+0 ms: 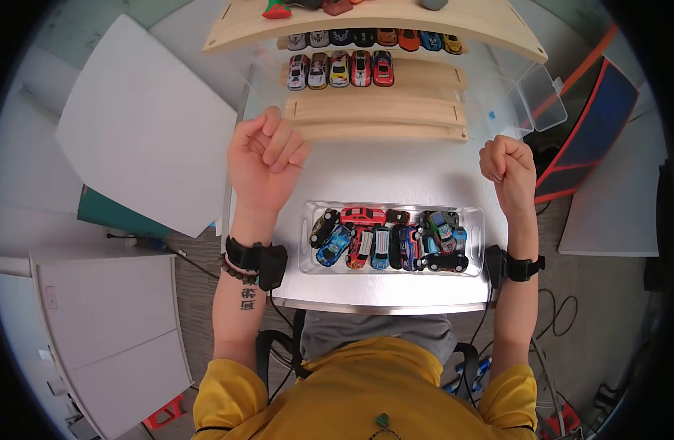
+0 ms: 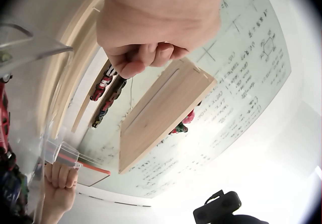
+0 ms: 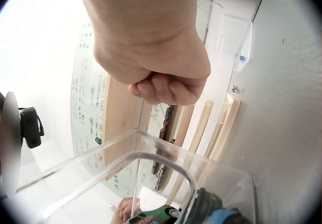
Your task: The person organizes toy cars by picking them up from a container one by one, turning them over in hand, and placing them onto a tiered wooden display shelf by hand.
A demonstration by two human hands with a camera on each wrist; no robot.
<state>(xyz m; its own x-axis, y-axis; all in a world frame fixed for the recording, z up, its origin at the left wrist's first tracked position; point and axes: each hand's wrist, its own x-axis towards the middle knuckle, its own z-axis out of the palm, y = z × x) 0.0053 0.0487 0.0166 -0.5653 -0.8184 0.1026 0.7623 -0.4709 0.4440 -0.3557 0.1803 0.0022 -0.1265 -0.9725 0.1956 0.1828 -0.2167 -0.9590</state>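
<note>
My left hand (image 1: 267, 158) is raised over the left side of the metal table, palm up, its fingers curled in and nothing seen in them. Across from it my right hand (image 1: 509, 165) makes a fist above the table's right edge, also with nothing showing in it. Between the forearms, nearer my body, sits a clear plastic bin (image 1: 304, 253) full of toy cars. Among them are a red car (image 1: 362, 216), a blue car (image 1: 333, 245) and a green car (image 1: 441, 229). Both wrist views show curled fingers held apart from the cars.
Behind the hands rises a tiered wooden rack (image 1: 373, 110); several toy cars (image 1: 340, 70) stand in rows on its upper steps. A higher wooden shelf (image 1: 395, 22) carries small colourful objects. A clear open box (image 1: 546, 103) is at the back right. Wrist cameras (image 1: 273, 267) trail cables.
</note>
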